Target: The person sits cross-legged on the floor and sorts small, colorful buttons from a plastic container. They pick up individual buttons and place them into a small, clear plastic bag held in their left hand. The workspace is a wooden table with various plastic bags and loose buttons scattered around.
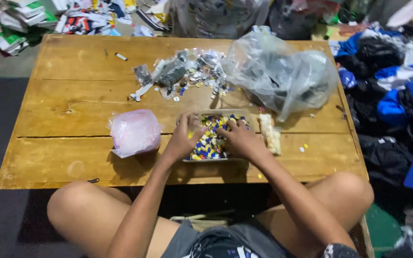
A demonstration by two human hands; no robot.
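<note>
Rough wooden table (pixel 72 95) bears a clear tray (pixel 218 113) of glossy round badges (pixel 210 143); left hand (pixel 183 138) and right hand (pixel 239 138) rest spread inside.

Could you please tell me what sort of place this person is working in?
Probably an informal home or backroom workshop for sorting small parts. A low wooden table holds a tray of coloured pieces under both hands, clear plastic bags lie beside it, and clothes are heaped on the floor.

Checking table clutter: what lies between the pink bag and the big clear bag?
In the head view, the tray of small coloured pieces with both hands in it lies between the pink bag and the clear bag.
</note>
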